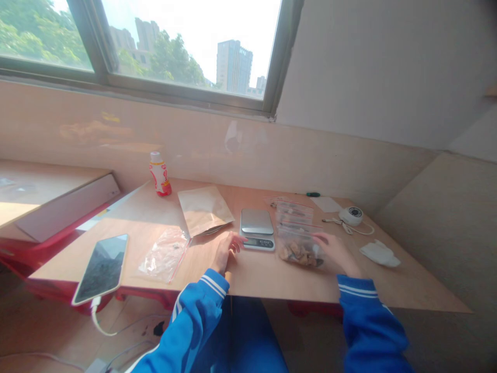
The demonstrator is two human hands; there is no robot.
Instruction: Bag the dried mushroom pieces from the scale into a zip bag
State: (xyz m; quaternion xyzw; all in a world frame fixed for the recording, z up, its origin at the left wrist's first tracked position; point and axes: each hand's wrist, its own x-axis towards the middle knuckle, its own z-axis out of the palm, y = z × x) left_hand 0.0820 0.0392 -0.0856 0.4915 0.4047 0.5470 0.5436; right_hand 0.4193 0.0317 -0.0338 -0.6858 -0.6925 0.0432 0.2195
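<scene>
A digital kitchen scale (257, 224) with a silver plate and a dark display lies on the table. At its lower left corner is my left hand (230, 248), fingers loosely bent and apart, one fingertip at the scale's edge; nothing is held in it. To the right of the scale is a clear zip bag (298, 248) of brown, chip-like dried pieces. My right hand (333, 249) pinches this bag at its upper right edge. Behind it lie further clear zip bags (294, 212) with darker contents, partly covered. A brown paper pouch (205, 210) lies left of the scale.
At the left are a clear plastic bag (163, 255) and a phone (103, 268) with a charging cable, overhanging the front edge. A bottle (160, 176) stands at the back. Rightward lie a white round device (351, 215) with its cable, a white crumpled item (379, 254) and a green-handled tool (312, 195).
</scene>
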